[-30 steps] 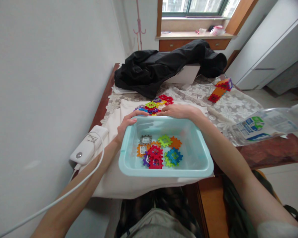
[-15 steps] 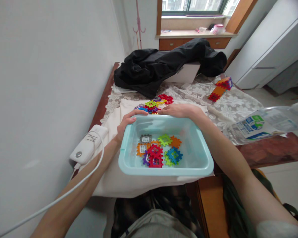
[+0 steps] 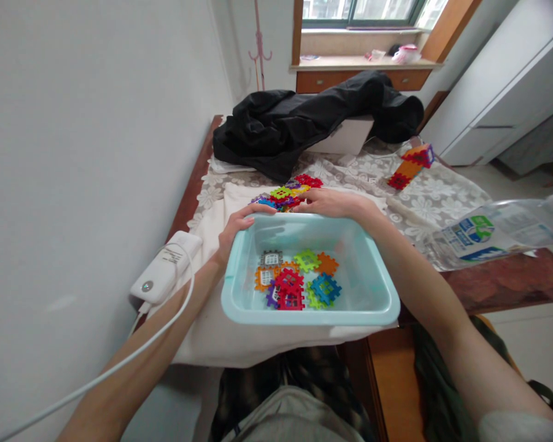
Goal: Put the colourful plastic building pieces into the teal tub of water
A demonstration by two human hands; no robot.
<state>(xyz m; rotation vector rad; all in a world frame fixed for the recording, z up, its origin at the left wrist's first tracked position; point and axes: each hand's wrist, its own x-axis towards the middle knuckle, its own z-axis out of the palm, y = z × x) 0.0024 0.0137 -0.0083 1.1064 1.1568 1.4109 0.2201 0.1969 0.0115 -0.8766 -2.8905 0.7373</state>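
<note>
A light blue plastic basin (image 3: 373,288) stands in front of me on a white cloth. Several interlocking plastic building pieces lie on its floor, among them a red piece (image 3: 289,281), a blue piece (image 3: 325,288) and a grey window piece (image 3: 271,258). My left hand (image 3: 240,226) grips the basin's far left corner, thumb on the rim and fingers along the far side. Beyond the far rim, my right hand (image 3: 329,202) is at a loose pile of coloured pieces (image 3: 281,194), its fingers apart and partly hidden by the rim. I see nothing held in it.
A white power device (image 3: 166,265) with a cable lies by the left wall. A clear plastic bottle (image 3: 483,233) lies at the right. An orange and red assembled structure (image 3: 411,166) sits further back. Black fabric (image 3: 304,120) covers a white box (image 3: 343,136) behind the pile.
The fingers of my right hand have lifted and spread slightly at the pile, uncovering more red and yellow pieces. My left hand stays on the basin; the view has shifted slightly.
</note>
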